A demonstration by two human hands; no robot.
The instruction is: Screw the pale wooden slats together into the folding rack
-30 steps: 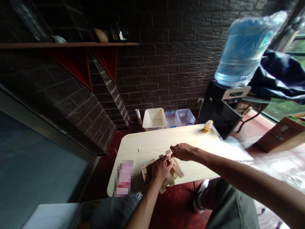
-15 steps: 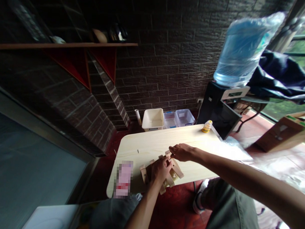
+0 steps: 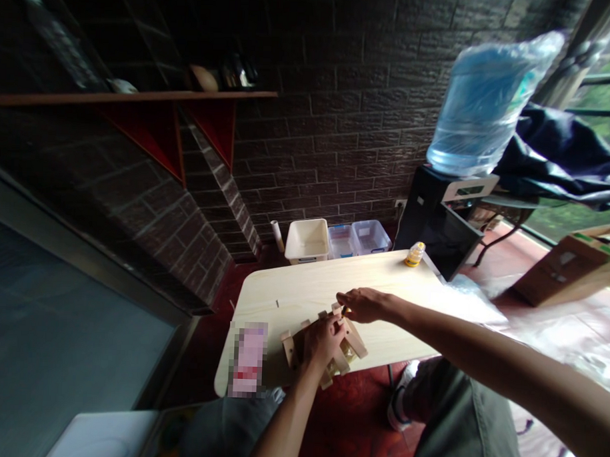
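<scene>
A small wooden frame of pale slats [image 3: 348, 340] lies near the front edge of a light wooden table [image 3: 303, 288]. My left hand [image 3: 324, 339] is closed over the middle of the frame and holds it down. My right hand [image 3: 363, 304] is closed in a pinch at the frame's far end, on a small dark thing I cannot make out. A tiny dark piece [image 3: 277, 303] lies alone on the table to the left.
A blurred pink packet [image 3: 249, 358] lies at the table's front left. A small yellow bottle [image 3: 415, 254] stands at the far right corner. Plastic bins [image 3: 307, 240] sit on the floor behind, beside a water dispenser [image 3: 484, 101]. A cardboard box [image 3: 568, 264] is at right.
Hardly anything has moved. Both hands stay on the wooden frame; the right hand has shifted very slightly at the frame's far end.
</scene>
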